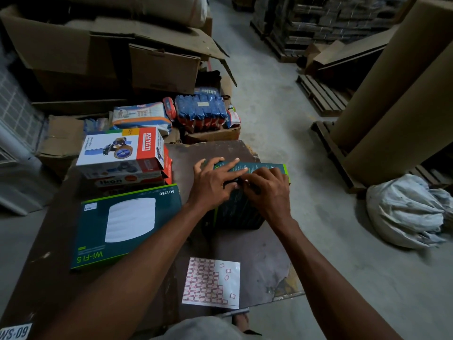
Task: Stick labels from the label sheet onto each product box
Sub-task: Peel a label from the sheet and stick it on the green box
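On the tabletop (257, 253) stands a dark green box (259, 168) — left hand (210, 185) spread flat on top, fingers straight; right hand (267, 190) beside it, fingers curled, pinching something small at the box's top. Nearer lies the label sheet (210, 283), partly peeled.

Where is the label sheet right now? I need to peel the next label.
In the head view the label sheet lies flat on the dark board, low and centre, between the forearms, just right of the flat Wi-Fi box.
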Tool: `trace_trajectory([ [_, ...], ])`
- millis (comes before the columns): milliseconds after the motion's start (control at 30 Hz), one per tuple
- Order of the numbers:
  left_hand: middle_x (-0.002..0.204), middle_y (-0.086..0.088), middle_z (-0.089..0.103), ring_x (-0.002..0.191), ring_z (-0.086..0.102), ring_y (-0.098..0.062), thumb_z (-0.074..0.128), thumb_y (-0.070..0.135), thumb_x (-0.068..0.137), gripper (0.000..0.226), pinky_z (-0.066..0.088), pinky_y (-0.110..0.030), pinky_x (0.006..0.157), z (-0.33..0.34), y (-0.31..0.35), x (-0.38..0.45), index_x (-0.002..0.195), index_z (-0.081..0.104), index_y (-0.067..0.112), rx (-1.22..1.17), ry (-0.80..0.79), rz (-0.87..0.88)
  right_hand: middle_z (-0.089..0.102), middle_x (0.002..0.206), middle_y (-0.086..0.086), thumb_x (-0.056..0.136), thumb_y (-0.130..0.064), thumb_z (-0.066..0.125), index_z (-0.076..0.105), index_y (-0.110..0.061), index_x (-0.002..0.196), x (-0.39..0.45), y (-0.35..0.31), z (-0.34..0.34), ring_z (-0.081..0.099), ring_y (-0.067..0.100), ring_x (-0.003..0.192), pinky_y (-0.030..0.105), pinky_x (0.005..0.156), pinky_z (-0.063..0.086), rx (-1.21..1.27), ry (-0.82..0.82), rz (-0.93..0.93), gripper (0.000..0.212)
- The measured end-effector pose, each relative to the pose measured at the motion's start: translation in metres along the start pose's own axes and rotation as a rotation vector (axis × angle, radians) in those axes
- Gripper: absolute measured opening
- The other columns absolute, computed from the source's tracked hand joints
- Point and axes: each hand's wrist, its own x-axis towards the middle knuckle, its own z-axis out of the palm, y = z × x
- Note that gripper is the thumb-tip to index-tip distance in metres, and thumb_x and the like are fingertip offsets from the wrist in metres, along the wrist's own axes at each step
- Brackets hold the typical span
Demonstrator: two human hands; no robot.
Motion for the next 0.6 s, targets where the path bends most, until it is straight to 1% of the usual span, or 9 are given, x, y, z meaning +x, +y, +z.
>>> trace_trajectory([
  [100,0.154,0.020,0.043,0.140,0.039,-0.021,0.066,0.044,0.092,0.052,0.022,-0.050,0.112,-0.001,-0.001,0.002,0.139,0.048,0.057,-0.006,-0.003,0.007,0.068,0.099,-0.002,0.087,-0.042,0.065,0.077,-0.032,0.113,0.003,0.009,-0.009,0.052,0.022,0.087,0.037,0.069,0.039,-0.001,-0.042,-0.016,0.029],
  [200,0.152,0.021,0.044,0.139,0.039,-0.021,0.066,0.044,0.092,0.049,0.022,-0.050,0.112,-0.001,-0.001,0.004,0.137,0.051,0.056,-0.027,0.003,-0.002,0.070,0.098,-0.007,0.087,-0.038,0.074,0.076,-0.039,0.112,0.004,0.020,-0.013,0.052,0.019,0.089,0.035,0.070,0.038,0.012,-0.069,0.052,0.025],
  [300,0.152,0.020,0.044,0.140,0.039,-0.021,0.066,0.044,0.091,0.049,0.021,-0.050,0.112,-0.001,-0.001,0.005,0.137,0.051,0.055,-0.035,0.004,-0.009,0.073,0.093,-0.009,0.083,-0.033,0.082,0.077,-0.037,0.106,0.006,0.018,-0.012,0.054,0.018,0.088,0.040,0.071,0.046,0.074,-0.055,0.132,0.025],
  [367,0.153,0.020,0.043,0.141,0.039,-0.021,0.066,0.043,0.092,0.051,0.020,-0.050,0.113,-0.001,-0.001,0.004,0.138,0.049,0.055,-0.023,0.004,-0.010,0.073,0.097,-0.007,0.083,-0.038,0.082,0.076,-0.035,0.109,0.008,0.013,-0.012,0.056,0.019,0.089,0.040,0.073,0.047,0.115,-0.044,0.155,0.027],
  [433,0.153,0.020,0.043,0.141,0.039,-0.021,0.067,0.042,0.091,0.053,0.021,-0.051,0.113,-0.001,0.000,0.003,0.139,0.048,0.056,-0.008,0.009,-0.006,0.072,0.099,-0.005,0.085,-0.043,0.077,0.077,-0.032,0.107,0.010,0.008,-0.011,0.056,0.019,0.089,0.039,0.072,0.046,0.122,-0.041,0.133,0.025],
  [500,0.154,0.020,0.042,0.141,0.038,-0.021,0.066,0.042,0.092,0.053,0.021,-0.051,0.114,0.000,0.000,0.003,0.139,0.048,0.056,-0.007,0.007,-0.006,0.071,0.098,-0.002,0.086,-0.040,0.075,0.079,-0.029,0.103,0.011,0.004,-0.006,0.054,0.020,0.086,0.039,0.071,0.044,0.092,-0.032,0.084,0.021],
  [600,0.154,0.021,0.041,0.142,0.037,-0.020,0.065,0.044,0.092,0.051,0.019,-0.049,0.113,0.000,-0.003,0.003,0.139,0.048,0.056,-0.019,0.000,-0.006,0.070,0.098,-0.002,0.085,-0.037,0.076,0.079,-0.030,0.103,0.009,0.007,-0.005,0.055,0.022,0.085,0.038,0.070,0.043,0.040,-0.012,0.042,0.020],
])
